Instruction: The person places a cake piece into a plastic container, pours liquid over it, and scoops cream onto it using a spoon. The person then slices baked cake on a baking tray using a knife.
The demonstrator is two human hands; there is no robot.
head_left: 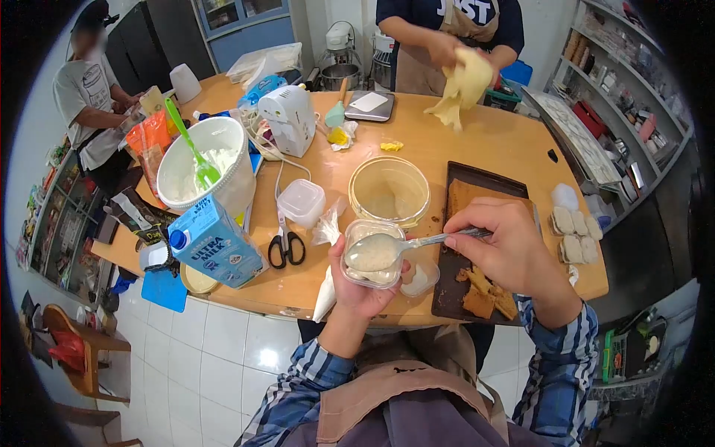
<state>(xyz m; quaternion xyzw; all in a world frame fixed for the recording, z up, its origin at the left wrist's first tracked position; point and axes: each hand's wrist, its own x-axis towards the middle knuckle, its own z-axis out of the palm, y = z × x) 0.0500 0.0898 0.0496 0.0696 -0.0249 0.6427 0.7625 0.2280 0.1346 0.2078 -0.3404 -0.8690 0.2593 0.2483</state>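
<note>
My left hand (363,294) holds a small clear plastic tub (378,279) from below, with pale filling inside. My right hand (495,242) grips the handle of a metal spoon (372,253), whose bowl lies over the tub and carries a whitish liquid. Just behind the tub stands a round, cream-coloured container (389,188) with smeared walls. A clear lid (421,277) rests on the table to the right of the tub. The dark baking tray (447,287) with brown cake (477,195) and broken cake pieces (480,302) is beneath and beside my right hand.
Left of my hands are scissors (287,248), a milk carton (216,242), a closed tub (302,201) and a white bucket (242,167) with a green spatula (195,149). A person (462,30) across the table handles dough (465,82). Another person (89,97) stands far left.
</note>
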